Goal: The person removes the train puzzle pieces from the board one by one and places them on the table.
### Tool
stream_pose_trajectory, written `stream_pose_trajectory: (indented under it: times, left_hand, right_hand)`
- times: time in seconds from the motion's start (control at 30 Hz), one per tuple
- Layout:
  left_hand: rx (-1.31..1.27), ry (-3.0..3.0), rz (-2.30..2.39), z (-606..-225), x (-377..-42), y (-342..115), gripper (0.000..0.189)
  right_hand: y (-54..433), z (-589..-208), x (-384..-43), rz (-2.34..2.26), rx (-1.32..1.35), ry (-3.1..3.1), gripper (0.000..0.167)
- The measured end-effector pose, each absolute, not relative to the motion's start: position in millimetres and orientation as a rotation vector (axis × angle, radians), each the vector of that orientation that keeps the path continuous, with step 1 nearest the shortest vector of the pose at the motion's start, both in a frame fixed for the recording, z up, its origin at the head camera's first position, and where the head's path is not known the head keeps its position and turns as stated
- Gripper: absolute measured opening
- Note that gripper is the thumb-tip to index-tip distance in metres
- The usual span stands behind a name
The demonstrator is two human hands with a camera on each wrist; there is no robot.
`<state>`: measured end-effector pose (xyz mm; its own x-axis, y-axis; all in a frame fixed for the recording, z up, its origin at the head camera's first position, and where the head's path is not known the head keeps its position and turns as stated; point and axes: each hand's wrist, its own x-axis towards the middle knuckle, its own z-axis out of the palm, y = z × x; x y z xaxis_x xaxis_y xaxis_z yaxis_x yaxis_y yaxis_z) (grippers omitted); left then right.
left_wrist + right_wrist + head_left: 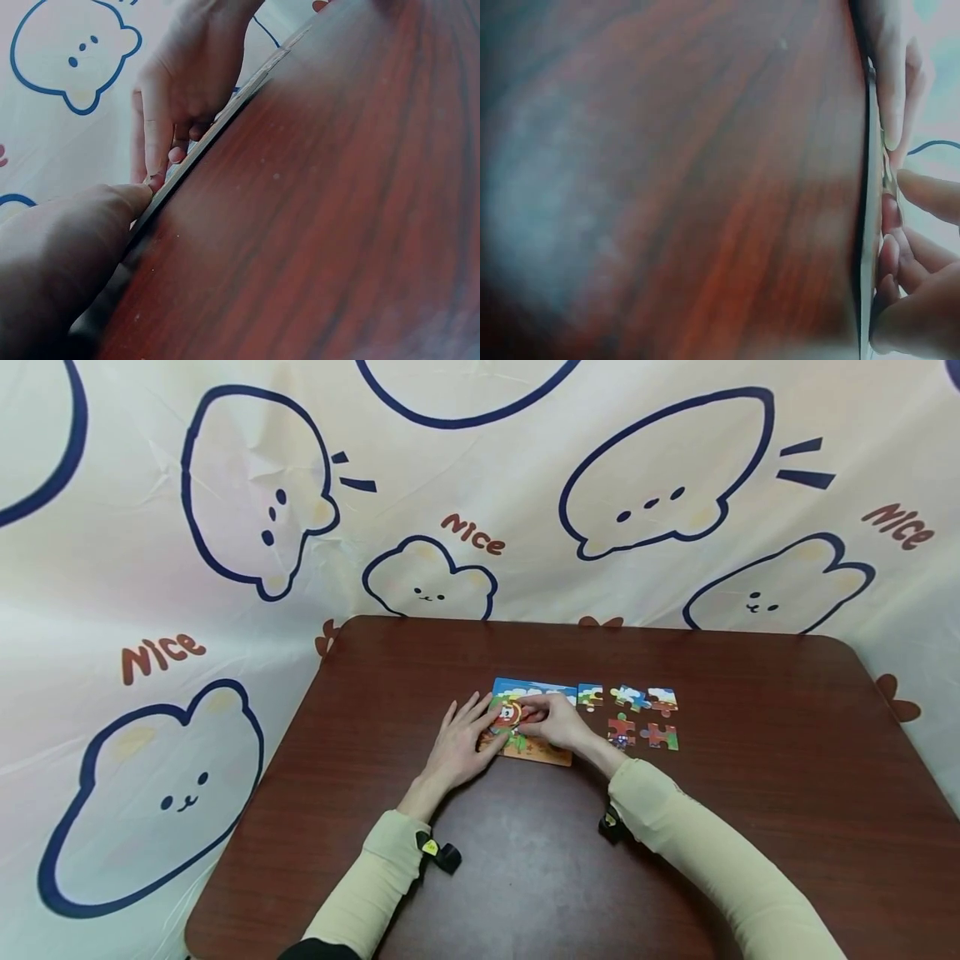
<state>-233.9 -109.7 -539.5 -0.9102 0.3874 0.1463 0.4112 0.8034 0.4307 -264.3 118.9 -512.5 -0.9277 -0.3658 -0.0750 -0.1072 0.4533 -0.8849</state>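
A jigsaw puzzle board (555, 757) with a colourful cartoon picture lies on the brown table. My left hand (457, 745) rests flat along its left side, fingers spread and mostly straight, fingertips on the picture. Over the middle of the board, my right hand (561, 723) pinches a puzzle piece (889, 181) between thumb and fingers, low against the surface. Most of that piece is hidden by the fingers. In the left wrist view the board's edge (196, 150) shows as a thin strip, with both hands meeting above it.
Just right of the board lies one loose puzzle piece (589, 696), close to its upper corner. Several more loose pieces (660, 737) lie further right in two rough rows. The dark wooden table (757, 760) reaches a patterned cloth backdrop (525, 593) behind.
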Motion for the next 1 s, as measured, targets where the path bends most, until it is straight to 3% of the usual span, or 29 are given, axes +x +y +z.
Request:
stream_pose_trajectory:
  times: [0.5, 1.0]
  left_hand:
    - [-0.648, -2.949, -0.711, -539.9, -234.4, -109.5, 0.065]
    - [-0.644, -2.939, -0.702, -540.0, -234.7, -109.1, 0.068]
  right_hand:
    - [112.6, -516.3, -261.4, -1.418, -0.373, 2.642, 0.040]
    - [114.0, -512.5, -257.7, -1.362, -0.372, 2.703, 0.040]
